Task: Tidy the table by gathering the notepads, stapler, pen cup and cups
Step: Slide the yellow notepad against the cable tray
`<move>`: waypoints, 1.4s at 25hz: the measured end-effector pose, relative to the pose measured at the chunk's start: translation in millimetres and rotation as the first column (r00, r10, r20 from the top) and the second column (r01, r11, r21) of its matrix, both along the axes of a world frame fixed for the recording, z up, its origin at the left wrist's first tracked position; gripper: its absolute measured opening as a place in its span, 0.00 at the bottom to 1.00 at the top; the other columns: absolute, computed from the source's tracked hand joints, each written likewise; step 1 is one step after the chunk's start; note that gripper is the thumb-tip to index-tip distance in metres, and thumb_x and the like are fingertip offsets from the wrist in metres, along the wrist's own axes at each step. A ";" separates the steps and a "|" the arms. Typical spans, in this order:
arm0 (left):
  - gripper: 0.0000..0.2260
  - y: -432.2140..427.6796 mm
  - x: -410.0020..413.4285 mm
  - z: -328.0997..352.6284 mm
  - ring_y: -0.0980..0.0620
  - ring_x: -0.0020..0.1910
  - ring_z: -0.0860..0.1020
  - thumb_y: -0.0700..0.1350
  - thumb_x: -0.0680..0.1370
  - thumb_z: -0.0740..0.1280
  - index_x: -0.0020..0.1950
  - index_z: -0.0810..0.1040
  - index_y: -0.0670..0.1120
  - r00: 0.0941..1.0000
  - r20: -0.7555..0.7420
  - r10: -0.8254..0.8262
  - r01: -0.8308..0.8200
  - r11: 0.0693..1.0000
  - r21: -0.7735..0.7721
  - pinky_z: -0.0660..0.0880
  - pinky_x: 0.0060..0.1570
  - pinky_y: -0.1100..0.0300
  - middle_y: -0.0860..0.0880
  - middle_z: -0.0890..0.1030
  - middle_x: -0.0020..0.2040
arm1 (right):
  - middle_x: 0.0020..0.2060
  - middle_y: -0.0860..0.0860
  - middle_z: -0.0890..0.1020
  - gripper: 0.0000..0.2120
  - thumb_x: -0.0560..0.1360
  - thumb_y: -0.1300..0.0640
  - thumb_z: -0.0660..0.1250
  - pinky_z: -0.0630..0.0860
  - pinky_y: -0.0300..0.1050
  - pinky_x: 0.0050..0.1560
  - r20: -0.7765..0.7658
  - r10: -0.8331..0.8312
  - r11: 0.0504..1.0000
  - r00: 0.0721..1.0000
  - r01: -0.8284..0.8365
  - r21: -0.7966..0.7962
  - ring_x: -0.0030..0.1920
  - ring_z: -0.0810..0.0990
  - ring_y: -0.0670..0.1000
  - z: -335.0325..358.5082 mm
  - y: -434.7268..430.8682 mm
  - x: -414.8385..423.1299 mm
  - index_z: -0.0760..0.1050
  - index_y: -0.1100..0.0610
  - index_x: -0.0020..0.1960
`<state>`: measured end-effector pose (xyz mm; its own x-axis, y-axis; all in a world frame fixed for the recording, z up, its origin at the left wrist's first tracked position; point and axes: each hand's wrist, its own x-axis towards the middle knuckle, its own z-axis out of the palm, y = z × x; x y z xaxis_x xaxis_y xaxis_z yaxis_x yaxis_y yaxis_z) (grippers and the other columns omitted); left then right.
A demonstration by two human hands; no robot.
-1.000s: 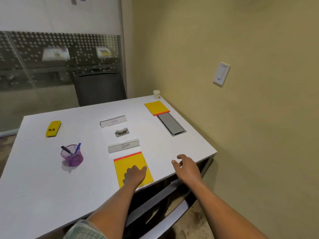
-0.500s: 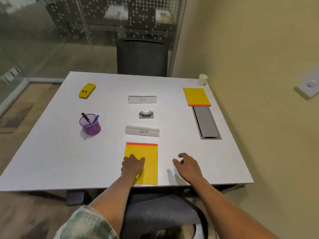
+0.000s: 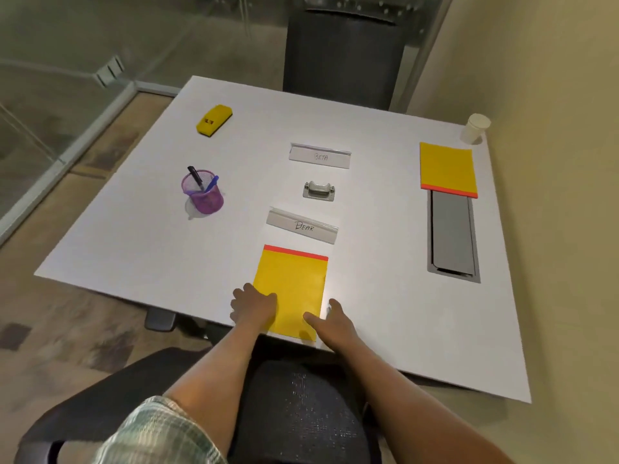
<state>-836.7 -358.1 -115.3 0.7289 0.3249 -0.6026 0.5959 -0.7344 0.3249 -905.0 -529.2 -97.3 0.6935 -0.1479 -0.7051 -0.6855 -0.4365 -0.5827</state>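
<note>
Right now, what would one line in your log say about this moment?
phase: start | left hand: on near notepad | right hand: at its right corner | pen cup, stapler, paper cup: untouched

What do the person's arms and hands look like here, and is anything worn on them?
Both forearms are bare. The left hand and the right hand carry no gloves; no rings, watch or bracelet can be seen. The only clothing in view is a short plaid sleeve in green, grey and white on the left upper arm. No sleeve shows on the right arm.
</note>
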 end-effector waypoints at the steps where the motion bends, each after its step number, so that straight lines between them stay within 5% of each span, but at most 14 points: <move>1: 0.27 -5.7 -1.5 -1.3 0.38 0.67 0.71 0.54 0.78 0.67 0.72 0.66 0.42 0.999 -0.012 0.038 -0.038 0.999 -0.012 0.71 0.65 0.44 0.40 0.69 0.69 | 0.77 0.54 0.66 0.40 0.76 0.40 0.68 0.69 0.52 0.69 -0.001 -0.004 1.000 1.000 0.004 0.022 0.73 0.70 0.59 -2.9 -5.0 1.3 0.54 0.54 0.79; 10: 0.20 -83.2 -31.8 -14.6 0.38 0.64 0.74 0.44 0.81 0.64 0.71 0.67 0.38 0.922 -0.110 0.370 -0.380 0.921 -0.088 0.73 0.64 0.48 0.37 0.74 0.67 | 0.72 0.55 0.71 0.33 0.76 0.42 0.69 0.72 0.57 0.69 -0.035 -0.071 0.996 0.997 0.073 0.053 0.69 0.72 0.58 -14.0 -111.0 6.0 0.66 0.56 0.75; 14: 0.15 -134.9 -34.9 -14.2 0.38 0.61 0.77 0.41 0.83 0.59 0.66 0.73 0.34 0.939 -0.079 0.335 -0.342 0.933 -0.114 0.72 0.53 0.54 0.36 0.78 0.62 | 0.64 0.55 0.77 0.27 0.77 0.43 0.67 0.75 0.56 0.65 -0.073 -0.055 0.998 0.996 0.057 0.030 0.62 0.77 0.57 -15.9 -171.1 1.2 0.71 0.58 0.69; 17: 0.11 -173.0 -33.5 -12.5 0.41 0.59 0.76 0.37 0.83 0.58 0.65 0.71 0.39 0.958 0.011 0.287 -0.280 0.940 -0.196 0.72 0.56 0.53 0.40 0.76 0.61 | 0.53 0.54 0.79 0.19 0.78 0.44 0.66 0.77 0.54 0.60 -0.050 -0.064 0.998 0.997 0.064 0.005 0.52 0.77 0.54 -16.6 -207.5 -0.9 0.75 0.58 0.59; 22: 0.09 -230.2 -21.5 -14.1 0.49 0.46 0.74 0.36 0.80 0.56 0.56 0.71 0.45 0.947 0.085 0.311 -0.256 0.885 -0.389 0.72 0.44 0.55 0.45 0.76 0.51 | 0.61 0.54 0.78 0.21 0.78 0.45 0.66 0.72 0.47 0.56 0.016 -0.224 0.973 0.975 0.224 -0.061 0.57 0.76 0.55 -15.7 -256.9 -3.8 0.72 0.56 0.66; 28: 0.11 -307.7 -13.7 -15.8 0.51 0.39 0.71 0.32 0.74 0.55 0.45 0.70 0.47 0.980 0.043 0.194 -0.153 0.873 -0.463 0.67 0.36 0.57 0.48 0.75 0.43 | 0.61 0.56 0.79 0.17 0.82 0.51 0.61 0.75 0.50 0.55 0.042 -0.318 0.926 0.947 0.320 -0.199 0.57 0.78 0.58 -15.9 -317.6 -0.4 0.71 0.56 0.68; 35: 0.15 -367.9 -8.4 -21.0 0.45 0.52 0.78 0.32 0.73 0.58 0.56 0.76 0.42 0.999 0.048 -0.023 0.041 0.908 -0.417 0.74 0.49 0.54 0.44 0.78 0.55 | 0.58 0.59 0.79 0.17 0.80 0.60 0.61 0.74 0.47 0.44 0.031 -0.477 0.844 0.878 0.468 -0.263 0.50 0.79 0.59 -20.6 -371.1 -8.1 0.74 0.58 0.68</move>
<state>-845.1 -726.0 -136.3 0.7618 0.0259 -0.6473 0.5537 -0.5447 0.6298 -913.1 -900.3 -117.9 0.4700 -0.6290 -0.6193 -0.8640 -0.1844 -0.4685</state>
